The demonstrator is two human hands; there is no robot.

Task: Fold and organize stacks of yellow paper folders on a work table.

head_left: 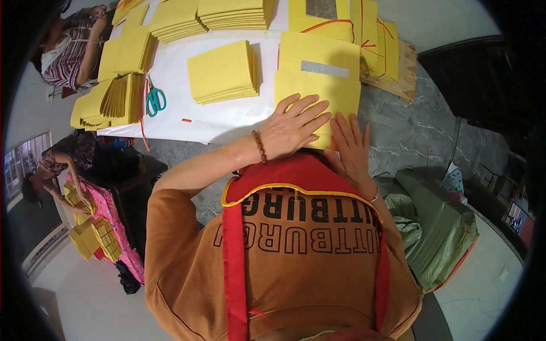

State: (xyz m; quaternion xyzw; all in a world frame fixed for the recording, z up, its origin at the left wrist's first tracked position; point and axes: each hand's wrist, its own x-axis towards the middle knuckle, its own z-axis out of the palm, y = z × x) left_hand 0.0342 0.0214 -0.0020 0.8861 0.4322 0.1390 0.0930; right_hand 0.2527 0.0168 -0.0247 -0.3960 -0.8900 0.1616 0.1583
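Observation:
A stack of yellow paper [335,88] lies at the near right edge of the white-covered table. My left hand [293,126], with a brown bead bracelet at the wrist, rests flat on its near part, fingers spread to the right. Against the stack's near right corner lies my right hand [352,150], fingers stretched out. Behind is more yellow paper [301,48] with a grey strip [324,69] on it. To the left sits a separate neat yellow stack [222,74], touched by neither hand.
Teal-handled scissors [154,101] lie beside folded yellow bundles [116,99] on the left. More yellow stacks [233,14] line the far side. Red-tied bundles [387,51] rest on a wooden board [406,71]. Green wrapped bales [435,227] stand right. Two people work at the left.

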